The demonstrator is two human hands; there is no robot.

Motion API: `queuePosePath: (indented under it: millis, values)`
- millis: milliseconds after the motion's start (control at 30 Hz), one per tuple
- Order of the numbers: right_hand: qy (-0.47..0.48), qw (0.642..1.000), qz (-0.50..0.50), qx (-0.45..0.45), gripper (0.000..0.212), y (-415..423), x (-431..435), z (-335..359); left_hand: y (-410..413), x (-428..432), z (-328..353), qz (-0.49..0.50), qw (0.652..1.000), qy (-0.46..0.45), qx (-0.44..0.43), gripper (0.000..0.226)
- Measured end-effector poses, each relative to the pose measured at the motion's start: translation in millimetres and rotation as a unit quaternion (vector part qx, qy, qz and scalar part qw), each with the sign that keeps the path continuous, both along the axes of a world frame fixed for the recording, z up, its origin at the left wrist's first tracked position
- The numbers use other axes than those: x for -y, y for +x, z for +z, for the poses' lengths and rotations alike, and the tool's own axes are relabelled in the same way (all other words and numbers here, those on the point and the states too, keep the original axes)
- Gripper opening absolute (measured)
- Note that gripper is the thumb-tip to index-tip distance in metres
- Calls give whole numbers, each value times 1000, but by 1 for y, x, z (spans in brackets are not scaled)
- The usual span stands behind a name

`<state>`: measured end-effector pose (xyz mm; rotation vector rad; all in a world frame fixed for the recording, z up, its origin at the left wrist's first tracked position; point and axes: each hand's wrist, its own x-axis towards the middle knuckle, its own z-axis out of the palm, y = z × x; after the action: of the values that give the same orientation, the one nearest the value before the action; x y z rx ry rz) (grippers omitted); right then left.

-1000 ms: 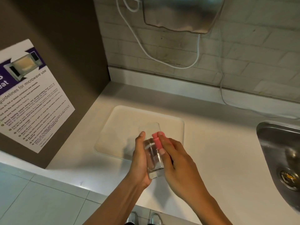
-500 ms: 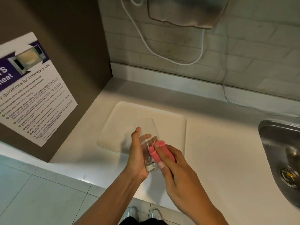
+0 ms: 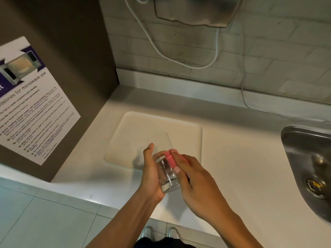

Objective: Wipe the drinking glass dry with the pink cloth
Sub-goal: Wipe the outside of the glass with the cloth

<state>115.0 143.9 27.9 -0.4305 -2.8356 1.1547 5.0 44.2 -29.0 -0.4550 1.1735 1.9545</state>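
One clear cylindrical drinking glass (image 3: 167,173) is held above the white surface (image 3: 241,167), at the near edge of one pale rectangular tray (image 3: 154,129), tilted with its thick base toward the camera. The left hand (image 3: 151,173) has its grip wrapped round the glass's left side, thumb up. The right hand (image 3: 195,183) pinches one folded pink cloth (image 3: 169,159) against the glass's right wall, fingers closed on it. One steel sink (image 3: 311,169) lies at the right. One white poster (image 3: 30,104) on the brown panel reads "guidelines for microwave use"; its smaller print is not readable. One white cable (image 3: 172,58) loops along the brick wall
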Motion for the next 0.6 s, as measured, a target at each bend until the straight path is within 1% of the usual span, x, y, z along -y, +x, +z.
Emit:
queuePosePath:
  millis: [67,133,233,300,333,400,433,533,600]
  values:
    - [31,999,19,-16,50,4,11,4,-7,2,1,1,1000,-3,-13,82]
    - [40,998,45,-26,52,14,16,3,-15,6,3,10,999,-16,-28,76]
    - [9,1000,21,-18,49,11,5,3,-12,4,7,7,1000,-9,-21,70]
    - [-10,1000,-6,-18,46,1,-1,6,-5,0,8,2,1000,-3,-11,74]
    - [1,1000,-7,-28,47,-1,0,8,-3,0,8,1,1000,5,-8,77]
    - [29,999,17,-37,50,4,10,8,-4,2,6,1,1000,6,-16,83]
    - [36,998,31,-35,51,11,14,5,-7,3,5,4,1000,1,-22,81]
    - [7,999,30,-26,49,20,11,-1,-5,7,4,-5,1000,-2,-25,72]
    - [-20,1000,12,-16,46,11,1,0,4,5,4,-18,1000,4,-17,73]
